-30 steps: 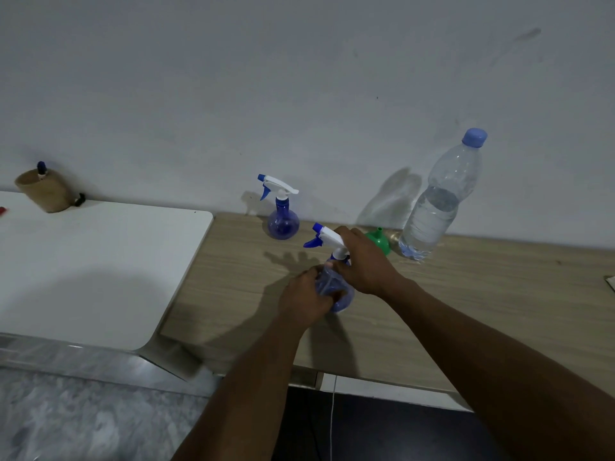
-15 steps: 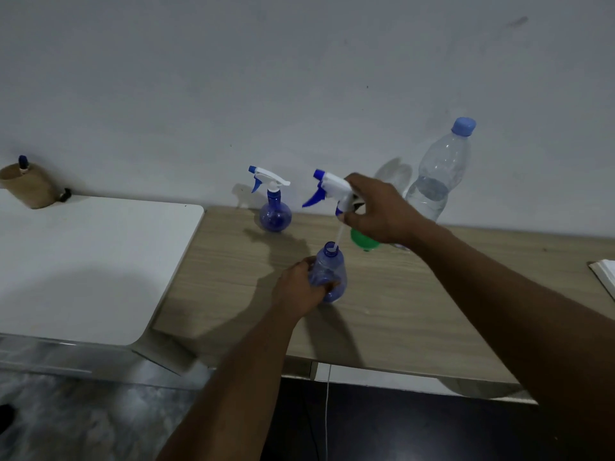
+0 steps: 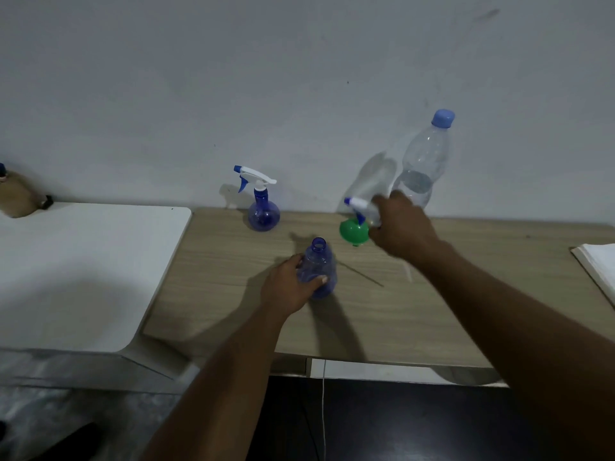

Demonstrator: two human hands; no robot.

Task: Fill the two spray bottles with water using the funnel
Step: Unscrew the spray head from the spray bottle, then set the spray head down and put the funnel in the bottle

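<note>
Bottle (image 3: 317,264) blue, translucent, uncapped, upright; left grip (image 3: 289,287) clamped round it; right grip (image 3: 402,227), beyond bottle rightward, clamped on blurred sprayer (image 3: 361,207).

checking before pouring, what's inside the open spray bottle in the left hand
The open spray bottle looks empty through its blue wall; the left hand covers its lower left side.

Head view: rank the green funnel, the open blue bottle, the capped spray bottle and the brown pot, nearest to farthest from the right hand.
1. Green funnel, just left of the right hand.
2. Open blue bottle, in the left hand.
3. Capped spray bottle, back by the wall.
4. Brown pot, far left.
</note>
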